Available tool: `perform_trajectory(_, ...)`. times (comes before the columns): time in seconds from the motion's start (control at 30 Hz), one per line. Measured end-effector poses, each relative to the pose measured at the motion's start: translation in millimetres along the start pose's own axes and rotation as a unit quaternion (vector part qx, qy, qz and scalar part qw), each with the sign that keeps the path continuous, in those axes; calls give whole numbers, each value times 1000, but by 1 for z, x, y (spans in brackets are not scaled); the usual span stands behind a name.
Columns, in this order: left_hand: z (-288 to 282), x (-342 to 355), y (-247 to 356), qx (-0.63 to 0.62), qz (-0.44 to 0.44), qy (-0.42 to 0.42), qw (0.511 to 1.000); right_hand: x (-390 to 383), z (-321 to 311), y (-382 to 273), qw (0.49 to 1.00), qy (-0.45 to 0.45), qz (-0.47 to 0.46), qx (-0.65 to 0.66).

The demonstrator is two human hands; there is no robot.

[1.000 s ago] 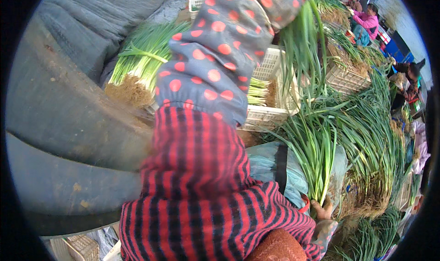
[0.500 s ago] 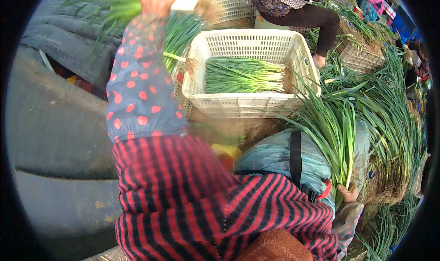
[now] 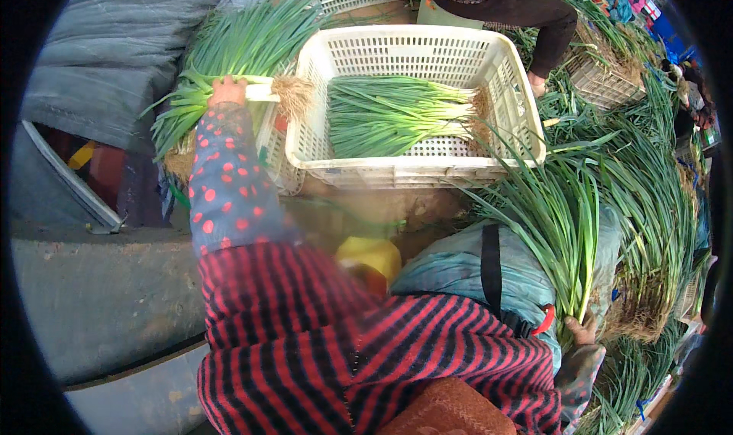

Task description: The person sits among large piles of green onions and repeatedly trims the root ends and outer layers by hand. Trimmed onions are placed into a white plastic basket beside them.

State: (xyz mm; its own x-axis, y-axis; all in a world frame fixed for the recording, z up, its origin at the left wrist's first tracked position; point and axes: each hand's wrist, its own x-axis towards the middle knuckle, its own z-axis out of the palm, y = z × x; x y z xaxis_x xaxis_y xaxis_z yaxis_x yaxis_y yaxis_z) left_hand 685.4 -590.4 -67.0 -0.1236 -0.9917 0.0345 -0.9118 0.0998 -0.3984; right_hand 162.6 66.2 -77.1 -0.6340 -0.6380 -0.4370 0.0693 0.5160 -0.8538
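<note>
Stretched out to the far left, my left hand (image 3: 227, 91) is closed round the stalks of a bunch of green onions (image 3: 262, 90). Its white stems and pale roots point right, and it lies against a heap of green onions (image 3: 248, 42) on a crate (image 3: 276, 156). At the lower right my right hand (image 3: 582, 329) grips the lower ends of a leafy bunch of green onions (image 3: 569, 236), whose leaves fan up across my covered leg. Between the hands stands a white plastic crate (image 3: 416, 168) with a layer of green onions (image 3: 397, 118) inside, roots to the right.
Large piles of green onions (image 3: 649, 198) lie along my right side. Another person's leg (image 3: 527, 15) is just beyond the crate, near a second loaded crate (image 3: 611, 87). A yellow object (image 3: 370, 255) sits before my knees. Grey sheeting (image 3: 122, 45) covers the left.
My left hand has come down from the far upper left with its bunch, onto the heap at the left. The right hand keeps its hold. The view has shifted slightly.
</note>
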Motion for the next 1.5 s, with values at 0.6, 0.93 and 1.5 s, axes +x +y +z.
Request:
perform_trajectory(0.6,-42,47,132,-84,215,-28,973,-39,-19,14,993,58,-39,-95)
perform_trajectory(0.93,-271,-255,468,-348,807,235,416,-95,-11,101,866,485,-43,119)
perform_trajectory(1.5,-278,-433,500,-190,903,246,296,-105,8,101,853,478,-64,200)
